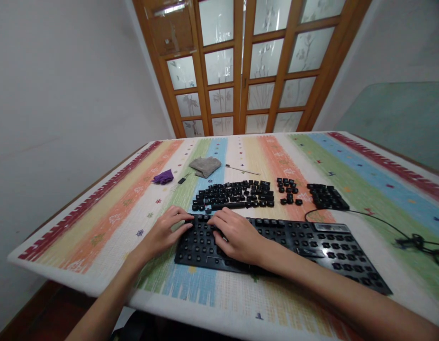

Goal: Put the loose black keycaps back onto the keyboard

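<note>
A black keyboard (201,246) lies on the table, most of its switches bare, with some keycaps (269,222) on its top row. My left hand (165,229) is at the keyboard's upper left corner; its index fingertip and thumb touch the edge there, a little apart. My right hand (237,235) rests over the left part of the board. Its fingers curl down at the top row, and whatever is under the fingertips is hidden. Behind the board, loose black keycaps (237,193) lie in keyboard-like rows, with smaller groups of arrow-side keycaps (286,185) and number-pad keycaps (327,196) to the right.
Farther back lie a purple cloth (163,176), a grey cloth (205,166), a small black piece with thin wire (183,180) and a thin dark-tipped stick (243,169). The keyboard cable (375,218) runs right to a coil. A striped tablecloth (127,208) covers the table.
</note>
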### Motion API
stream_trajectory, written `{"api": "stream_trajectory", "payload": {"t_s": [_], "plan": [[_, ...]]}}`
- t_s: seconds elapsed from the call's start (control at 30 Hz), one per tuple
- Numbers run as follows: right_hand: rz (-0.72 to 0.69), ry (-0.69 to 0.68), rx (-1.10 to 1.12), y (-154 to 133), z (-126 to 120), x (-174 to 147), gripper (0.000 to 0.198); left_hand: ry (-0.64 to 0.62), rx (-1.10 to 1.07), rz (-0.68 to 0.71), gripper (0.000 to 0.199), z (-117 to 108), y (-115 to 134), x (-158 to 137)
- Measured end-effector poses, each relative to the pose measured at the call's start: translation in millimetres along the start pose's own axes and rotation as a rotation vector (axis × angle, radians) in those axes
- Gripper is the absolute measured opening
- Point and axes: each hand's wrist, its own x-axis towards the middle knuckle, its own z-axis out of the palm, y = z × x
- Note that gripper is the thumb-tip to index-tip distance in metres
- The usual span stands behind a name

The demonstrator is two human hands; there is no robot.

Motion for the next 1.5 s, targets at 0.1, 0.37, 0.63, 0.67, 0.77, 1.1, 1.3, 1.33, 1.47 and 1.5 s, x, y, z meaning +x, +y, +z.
{"api": "stream_trajectory", "payload": {"t_s": [0.1, 0.37, 0.63, 0.67, 0.77, 1.1, 1.3, 1.33, 1.47, 1.5], "plan": [[0.064, -0.021, 0.014, -3, 14, 16, 0.015, -0.023, -0.010, -0.014, 0.019, 1, 2, -1], [0.115, -0.044, -0.051, -8, 30, 29, 0.016, -0.026, -0.021, -0.024, 0.021, 4, 5, -1], [0.052, 0.008, -0.049, -8, 34, 31, 0.017, -0.004, -0.100, -0.083, 0.017, 7, -1, -2], [0.031, 0.014, -0.056, -8, 34, 31, 0.016, -0.004, -0.098, -0.088, 0.017, 8, -1, -2], [-0.027, 0.024, -0.110, -6, 37, 34, 0.014, 0.005, -0.065, -0.104, 0.017, 9, 0, -2], [-0.030, -0.017, -0.051, 1, 39, 42, 0.015, 0.036, 0.071, 0.032, 0.017, 11, 9, -5], [-0.028, -0.129, 0.009, 7, 22, 56, 0.016, 0.079, 0.099, 0.061, 0.015, 15, 10, -8], [-0.026, -0.133, 0.027, 12, 18, 61, 0.016, 0.093, 0.100, 0.069, 0.017, 17, 9, -9], [0.113, -0.013, -0.020, 49, 4, 83, 0.020, 0.140, 0.102, 0.091, 0.021, 21, 7, -11], [0.168, 0.001, -0.064, 61, 2, 89, 0.020, 0.147, 0.101, 0.093, 0.021, 21, 7, -11]]}}
